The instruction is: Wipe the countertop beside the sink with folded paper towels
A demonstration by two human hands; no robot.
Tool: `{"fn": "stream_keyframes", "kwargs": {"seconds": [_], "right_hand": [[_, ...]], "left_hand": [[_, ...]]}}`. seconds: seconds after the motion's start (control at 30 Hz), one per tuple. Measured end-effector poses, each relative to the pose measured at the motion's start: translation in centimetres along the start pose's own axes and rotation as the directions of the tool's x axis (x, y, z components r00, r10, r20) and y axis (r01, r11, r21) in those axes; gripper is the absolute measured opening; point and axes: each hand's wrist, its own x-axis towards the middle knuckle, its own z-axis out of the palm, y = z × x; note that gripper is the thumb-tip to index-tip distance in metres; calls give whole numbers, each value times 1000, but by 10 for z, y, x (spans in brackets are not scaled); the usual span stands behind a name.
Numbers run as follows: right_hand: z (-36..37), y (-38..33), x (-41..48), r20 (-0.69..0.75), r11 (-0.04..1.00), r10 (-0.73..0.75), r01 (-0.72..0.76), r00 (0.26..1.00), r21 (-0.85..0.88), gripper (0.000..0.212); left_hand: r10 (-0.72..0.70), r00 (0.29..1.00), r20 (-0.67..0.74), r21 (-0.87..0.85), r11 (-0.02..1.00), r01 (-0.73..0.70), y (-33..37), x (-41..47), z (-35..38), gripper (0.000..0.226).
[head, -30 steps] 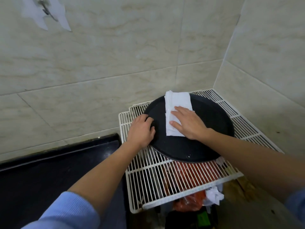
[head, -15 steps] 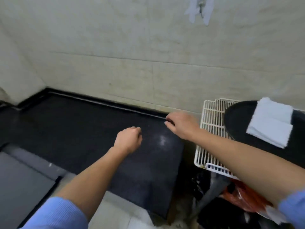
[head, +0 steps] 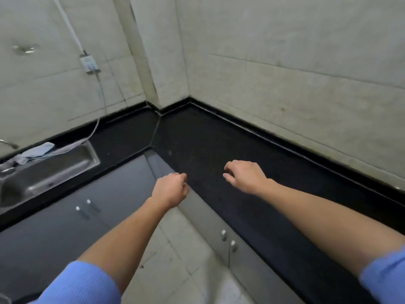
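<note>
The black countertop (head: pixel 210 148) runs in an L along two tiled walls, with a steel sink (head: pixel 50 170) set into it at the left. My left hand (head: pixel 171 189) hovers at the counter's front edge, fingers curled shut and holding nothing. My right hand (head: pixel 245 176) hangs just above the counter, fingers curled loosely and apart, also holding nothing. No paper towels are in view.
Grey cloths (head: pixel 37 150) lie behind the sink. A wall socket (head: pixel 88 65) has a cable hanging down to the counter. Grey cabinet doors (head: pixel 72 216) with small knobs sit below the counter, and a tiled floor (head: pixel 175 260) lies between them.
My view has swung left, away from the wire rack, the black tray and the folded paper towel left on it. Both hands have come over the counter corner, holding nothing.
</note>
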Motion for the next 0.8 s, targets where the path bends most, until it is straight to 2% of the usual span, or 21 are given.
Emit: {"fn": "stream_keyframes", "kwargs": {"seconds": [0.2, 0.5, 0.67, 0.8], "right_hand": [[32, -95, 109, 52, 993, -121, 122, 991, -10, 31], [79, -159, 270, 126, 953, -294, 300, 948, -33, 32], [106, -208, 388, 112, 921, -386, 389, 916, -5, 33], [121, -254, 475, 123, 880, -474, 474, 872, 32, 34]], "left_hand": [[-115, 993, 30, 30, 993, 115, -144, 15, -6, 24], [-271, 961, 52, -4, 962, 272, -267, 55, 20, 27], [-406, 914, 18, 44, 913, 405, -355, 93, 10, 23], [-510, 860, -5, 10, 860, 510, -421, 116, 1, 21]]}}
